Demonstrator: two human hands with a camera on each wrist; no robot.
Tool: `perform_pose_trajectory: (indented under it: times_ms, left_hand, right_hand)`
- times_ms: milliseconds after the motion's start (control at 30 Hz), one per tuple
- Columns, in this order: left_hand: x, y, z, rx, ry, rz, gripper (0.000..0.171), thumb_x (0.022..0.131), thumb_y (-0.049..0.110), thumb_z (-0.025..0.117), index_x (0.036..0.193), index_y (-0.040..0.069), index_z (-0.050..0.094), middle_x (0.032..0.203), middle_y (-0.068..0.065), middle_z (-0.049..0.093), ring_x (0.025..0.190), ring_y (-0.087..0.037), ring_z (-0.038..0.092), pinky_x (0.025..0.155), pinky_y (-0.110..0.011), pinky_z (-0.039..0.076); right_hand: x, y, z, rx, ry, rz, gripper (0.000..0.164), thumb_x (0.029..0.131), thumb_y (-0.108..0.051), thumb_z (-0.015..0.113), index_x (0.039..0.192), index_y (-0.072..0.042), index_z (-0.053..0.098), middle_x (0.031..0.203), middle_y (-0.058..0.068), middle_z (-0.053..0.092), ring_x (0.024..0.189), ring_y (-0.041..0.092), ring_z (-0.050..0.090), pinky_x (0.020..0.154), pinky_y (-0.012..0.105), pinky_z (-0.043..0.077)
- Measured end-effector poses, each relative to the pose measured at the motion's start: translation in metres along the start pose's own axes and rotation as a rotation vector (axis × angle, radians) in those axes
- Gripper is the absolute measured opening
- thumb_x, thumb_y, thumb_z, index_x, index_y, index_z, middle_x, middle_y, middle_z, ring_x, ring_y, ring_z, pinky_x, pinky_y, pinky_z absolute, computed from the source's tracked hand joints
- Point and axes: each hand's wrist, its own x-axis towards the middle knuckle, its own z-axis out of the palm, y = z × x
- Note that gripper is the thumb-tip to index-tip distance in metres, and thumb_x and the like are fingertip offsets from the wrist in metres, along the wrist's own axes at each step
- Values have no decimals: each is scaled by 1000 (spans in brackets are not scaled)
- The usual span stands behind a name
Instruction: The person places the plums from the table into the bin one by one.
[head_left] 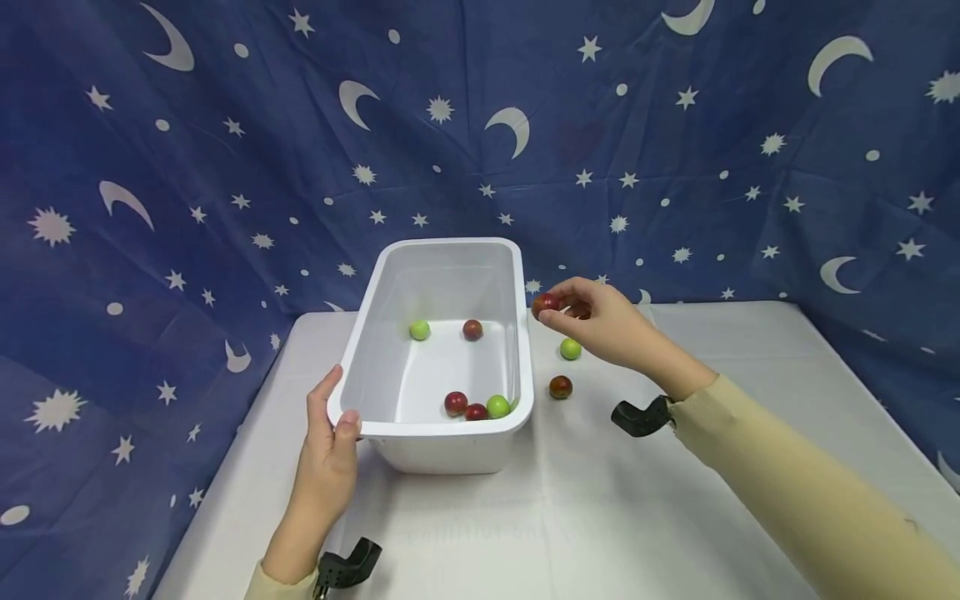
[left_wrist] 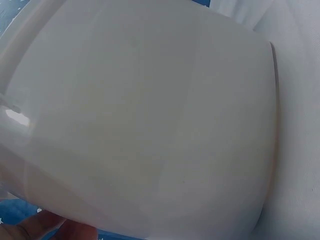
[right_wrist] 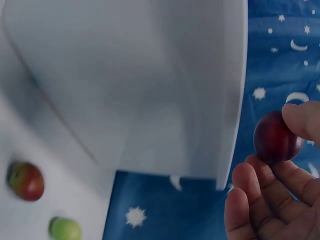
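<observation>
Plainly, in the head view, the right hand pinches a red fruit just outside the bin's right rim; the left hand grips its near-left corner, the bin's long axis running away from the camera. From the left wrist, the left hand shows partly at the bin's edge. From the right wrist, thumb and fingers close only to the fruit's width; it is dark red, smooth, nearly round, its direction unclear.

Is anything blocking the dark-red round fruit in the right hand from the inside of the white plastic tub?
Only the right rim of the tub lies between the fruit, held in the right hand, and the inside; the fruit looks higher. Nothing else visible intervenes.
</observation>
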Motion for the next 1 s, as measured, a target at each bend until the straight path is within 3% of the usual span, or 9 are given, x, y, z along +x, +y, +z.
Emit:
perform_pose_trajectory:
  times_ms: [200, 500, 700, 1000]
  left_hand:
    - [1, -1, -1, -17, 8, 3, 56, 99, 21, 41, 152, 27, 24, 147, -19, 36, 124, -38, 43, 96, -59, 36]
    - [1, -2, -2, 11, 8, 5, 55, 100, 22, 40, 152, 26, 23, 147, -20, 36, 122, -38, 45, 93, -59, 38]
    - [2, -1, -3, 1, 6, 17, 55, 100, 21, 40, 152, 26, 23, 147, -18, 37, 122, -38, 46, 94, -59, 38]
    - [3, 1, -3, 0, -10, 2, 55, 100, 22, 39, 153, 26, 22, 145, -22, 39, 119, -40, 48, 92, -61, 39]
  right_hand:
    - [13, -27, 11, 10, -43, -39, 39, 88, -41, 69, 119, -18, 64, 103, -2, 64, 88, 20, 56, 72, 35, 50]
    - [32, -53, 25, 92, -192, -103, 31, 87, -35, 71, 114, -21, 66, 104, -5, 65, 92, 16, 63, 80, 35, 49]
    - [36, -61, 36, 120, -261, -94, 25, 86, -30, 73, 109, -22, 67, 100, -5, 67, 90, 17, 64, 80, 36, 50]
    - [37, -61, 42, 82, -264, -112, 25, 86, -31, 74, 108, -23, 66, 101, -7, 66, 89, 15, 63, 80, 34, 50]
